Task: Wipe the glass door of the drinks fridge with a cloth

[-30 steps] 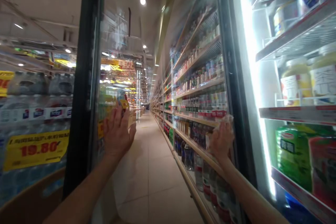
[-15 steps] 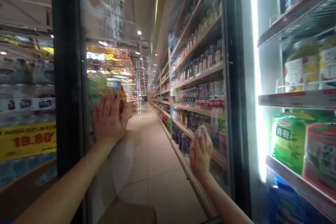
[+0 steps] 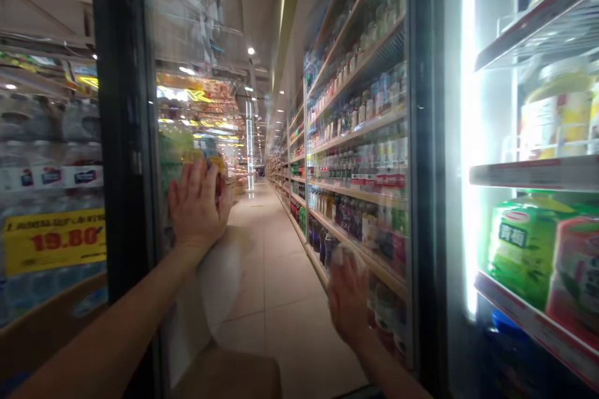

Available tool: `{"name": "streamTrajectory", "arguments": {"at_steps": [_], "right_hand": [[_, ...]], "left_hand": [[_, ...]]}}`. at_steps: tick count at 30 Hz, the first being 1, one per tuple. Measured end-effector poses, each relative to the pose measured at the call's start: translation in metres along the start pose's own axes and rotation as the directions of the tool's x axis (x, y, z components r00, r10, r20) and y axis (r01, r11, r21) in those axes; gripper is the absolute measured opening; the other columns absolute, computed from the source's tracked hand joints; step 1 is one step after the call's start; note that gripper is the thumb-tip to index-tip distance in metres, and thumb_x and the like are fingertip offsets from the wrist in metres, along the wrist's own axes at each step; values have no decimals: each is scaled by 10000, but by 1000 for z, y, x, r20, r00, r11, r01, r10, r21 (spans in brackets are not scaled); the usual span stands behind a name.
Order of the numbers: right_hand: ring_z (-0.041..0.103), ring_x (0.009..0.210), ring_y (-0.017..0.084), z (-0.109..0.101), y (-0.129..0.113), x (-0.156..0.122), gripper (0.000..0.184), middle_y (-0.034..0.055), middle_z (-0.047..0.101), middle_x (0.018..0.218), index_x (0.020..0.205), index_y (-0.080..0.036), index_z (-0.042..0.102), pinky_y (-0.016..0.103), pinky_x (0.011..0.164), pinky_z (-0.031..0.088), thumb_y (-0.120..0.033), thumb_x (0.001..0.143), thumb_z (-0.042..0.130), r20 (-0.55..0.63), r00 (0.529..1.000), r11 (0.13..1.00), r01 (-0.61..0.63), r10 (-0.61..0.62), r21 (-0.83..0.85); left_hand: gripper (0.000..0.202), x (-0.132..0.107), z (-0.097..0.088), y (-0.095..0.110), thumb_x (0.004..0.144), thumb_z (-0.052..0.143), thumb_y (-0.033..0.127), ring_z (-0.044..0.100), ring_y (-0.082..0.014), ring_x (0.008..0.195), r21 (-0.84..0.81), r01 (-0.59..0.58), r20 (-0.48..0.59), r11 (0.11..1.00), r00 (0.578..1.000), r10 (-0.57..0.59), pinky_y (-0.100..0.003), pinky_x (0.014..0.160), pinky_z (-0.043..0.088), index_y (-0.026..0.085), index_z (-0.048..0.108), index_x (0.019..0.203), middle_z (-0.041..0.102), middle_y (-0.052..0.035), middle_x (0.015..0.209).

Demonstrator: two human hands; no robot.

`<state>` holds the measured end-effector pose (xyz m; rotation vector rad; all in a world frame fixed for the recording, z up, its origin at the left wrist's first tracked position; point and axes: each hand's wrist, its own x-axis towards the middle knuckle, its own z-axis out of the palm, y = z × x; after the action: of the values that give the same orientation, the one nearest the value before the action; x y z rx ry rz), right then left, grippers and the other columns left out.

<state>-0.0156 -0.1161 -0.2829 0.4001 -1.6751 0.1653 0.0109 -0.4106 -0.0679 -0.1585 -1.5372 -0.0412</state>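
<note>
My left hand [image 3: 199, 206] lies flat against the glass door [image 3: 248, 349] with its fingers stretched out, and nothing is in it. Lower on the same pane, my right hand [image 3: 349, 299] presses a crumpled white cloth [image 3: 345, 257] against the glass. Most of the cloth is hidden under the fingers, and the hand is somewhat blurred. A dark frame [image 3: 124, 156] borders the door at the left, and another dark upright [image 3: 425, 168] runs along its right side. The pane shows an aisle and shelves of bottles.
To the right is a lit refrigerator with wire shelves [image 3: 538, 176], holding bottled drinks [image 3: 555, 118] and a green drink pack [image 3: 519, 249]. Stacked water bottles [image 3: 49, 168] stand at the left behind a yellow price sign [image 3: 56, 242]. A brown box-like shape [image 3: 229, 377] shows low in the pane.
My right hand has slid down and slightly left on the glass with the white cloth. My left hand stays flat in nearly the same place. The view has shifted slightly.
</note>
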Motion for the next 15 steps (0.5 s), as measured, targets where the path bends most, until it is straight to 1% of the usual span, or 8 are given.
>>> {"name": "streamTrajectory", "arguments": {"at_steps": [3, 6, 8, 9, 10, 12, 14, 15], "right_hand": [[209, 1405, 214, -4, -7, 10, 667, 46, 342, 1481, 1439, -249, 267, 474, 1152, 90, -152, 796, 414, 90, 920, 922, 369, -380, 120], [162, 1417, 238, -6, 21, 43, 648, 90, 277, 1506, 1452, -232, 230, 515, 1123, 143, -174, 831, 408, -90, 994, 998, 68, -67, 7], [144, 1419, 275, -4, 26, 65, 639, 135, 247, 1510, 1460, -208, 203, 553, 1087, 197, -185, 853, 400, -213, 954, 975, -222, 211, -28], [146, 1417, 286, -3, 20, 72, 639, 145, 254, 1505, 1462, -201, 199, 563, 1080, 202, -185, 855, 397, -218, 946, 967, -253, 242, -24], [151, 1416, 286, -2, 11, 76, 643, 141, 273, 1499, 1462, -200, 203, 561, 1087, 188, -182, 850, 398, -178, 967, 982, -188, 183, -14], [173, 1414, 249, 0, -11, 81, 644, 95, 334, 1480, 1450, -229, 247, 514, 1126, 134, -187, 829, 415, -34, 986, 985, 166, -165, 48], [211, 1404, 200, 0, -21, 87, 622, 38, 404, 1445, 1418, -279, 317, 461, 1153, 83, -200, 811, 426, 40, 878, 874, 468, -476, 128], [232, 1396, 188, -1, -18, 94, 608, 28, 432, 1426, 1405, -290, 339, 450, 1155, 78, -204, 809, 424, 34, 859, 854, 502, -511, 134]], "left_hand": [[541, -1, 2, -2, 883, 396, 393, 266, -278, 1368, 6, -8, -9, 1000, 1000, 8, -478, 1109, 183, 102, 420, 1338, 355, -171, 1447], [540, -2, 3, -3, 884, 397, 395, 255, -279, 1372, 20, -10, 0, 1000, 1000, 10, -482, 1110, 177, 103, 421, 1338, 348, -172, 1451], [542, -2, 3, -4, 885, 401, 394, 248, -280, 1375, 24, -16, 7, 1000, 1000, 16, -485, 1111, 173, 101, 415, 1341, 344, -175, 1452], [543, -2, 3, -4, 885, 404, 389, 246, -279, 1376, 24, -19, 7, 1000, 1000, 19, -484, 1112, 172, 101, 411, 1344, 344, -175, 1452], [543, -2, 3, -5, 883, 407, 382, 244, -277, 1377, 24, -20, 5, 1000, 1000, 20, -483, 1113, 170, 103, 405, 1349, 343, -174, 1453], [543, -2, 2, -5, 880, 414, 370, 246, -274, 1377, 20, -24, -3, 1000, 1000, 24, -480, 1116, 166, 112, 398, 1357, 345, -170, 1454], [550, -2, 1, -5, 876, 418, 366, 250, -277, 1376, 18, -23, -5, 1000, 1000, 23, -480, 1116, 170, 123, 387, 1367, 344, -165, 1455], [553, -2, 1, -5, 875, 416, 368, 251, -278, 1376, 16, -19, -1, 1000, 1000, 19, -481, 1115, 173, 128, 381, 1373, 343, -162, 1456]]}}
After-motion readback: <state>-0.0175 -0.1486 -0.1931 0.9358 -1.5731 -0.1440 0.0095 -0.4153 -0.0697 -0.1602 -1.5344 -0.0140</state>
